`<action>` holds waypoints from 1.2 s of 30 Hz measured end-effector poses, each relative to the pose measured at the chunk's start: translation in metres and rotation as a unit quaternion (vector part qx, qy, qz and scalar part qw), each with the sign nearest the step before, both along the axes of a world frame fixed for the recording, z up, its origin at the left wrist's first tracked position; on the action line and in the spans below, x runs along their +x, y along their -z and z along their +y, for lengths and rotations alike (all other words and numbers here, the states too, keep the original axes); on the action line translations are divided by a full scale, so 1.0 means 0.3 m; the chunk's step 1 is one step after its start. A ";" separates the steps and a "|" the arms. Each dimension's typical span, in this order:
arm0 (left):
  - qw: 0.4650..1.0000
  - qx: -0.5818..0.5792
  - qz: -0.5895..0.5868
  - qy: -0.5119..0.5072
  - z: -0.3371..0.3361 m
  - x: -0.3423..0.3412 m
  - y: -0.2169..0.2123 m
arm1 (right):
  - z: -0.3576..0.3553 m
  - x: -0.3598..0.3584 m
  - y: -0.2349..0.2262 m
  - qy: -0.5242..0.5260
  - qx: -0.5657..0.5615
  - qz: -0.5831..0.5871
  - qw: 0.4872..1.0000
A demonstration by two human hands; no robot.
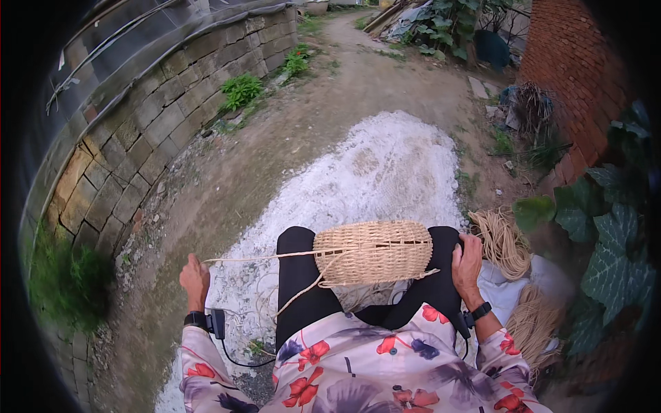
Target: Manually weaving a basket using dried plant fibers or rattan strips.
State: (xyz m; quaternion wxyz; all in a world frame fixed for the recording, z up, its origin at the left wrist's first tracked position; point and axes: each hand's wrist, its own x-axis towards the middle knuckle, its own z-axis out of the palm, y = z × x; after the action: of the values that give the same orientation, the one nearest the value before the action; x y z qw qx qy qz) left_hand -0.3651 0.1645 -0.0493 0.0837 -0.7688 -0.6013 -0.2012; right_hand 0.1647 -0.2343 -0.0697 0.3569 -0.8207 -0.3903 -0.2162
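Observation:
A woven straw-coloured basket (pixel 372 265) lies on its side across my lap, between my dark-trousered knees. From its weave a pale twisted cord (pixel 268 257) runs out level to the left, pulled straight. My left hand (pixel 195 279) pinches the far end of that cord, well out beyond my left knee. Another strand (pixel 301 294) hangs slack from the basket's lower left, and a short cord end pokes out at its lower right. My right hand (pixel 467 267) rests against the outside of my right knee with curled fingers; whatever may be inside them is hidden.
Coiled bundles of straw-coloured cord (pixel 502 241) lie by my right side on white sacking (pixel 497 289). Large-leaved plants (pixel 609 241) and a brick wall (pixel 575 82) stand at the right. A block wall (pixel 131 148) curves along the left. White powdery ground (pixel 358 179) spreads ahead.

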 end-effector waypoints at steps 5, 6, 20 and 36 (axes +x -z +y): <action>0.963 -0.174 -0.202 -0.036 -0.050 -0.187 0.063 | 0.010 -0.012 -0.043 -0.002 -0.033 -0.006 0.999; 0.948 -0.207 -0.243 -0.009 -0.078 -0.112 0.059 | 0.023 -0.015 -0.072 -0.021 -0.029 -0.019 0.999; 0.873 -0.130 -0.229 0.410 -0.587 0.655 -0.189 | 0.318 -0.269 -0.359 -0.336 0.002 0.101 0.937; 0.840 -0.159 -0.207 0.476 -0.596 0.592 -0.237 | 0.183 -0.116 -0.198 -0.188 0.057 0.394 0.898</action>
State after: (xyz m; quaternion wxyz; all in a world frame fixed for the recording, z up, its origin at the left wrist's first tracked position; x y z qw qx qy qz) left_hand -0.1874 -0.0142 0.0219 -0.2724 -0.9036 -0.1880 -0.2719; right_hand 0.1299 -0.1793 -0.0103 0.5617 -0.7281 -0.3520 0.1748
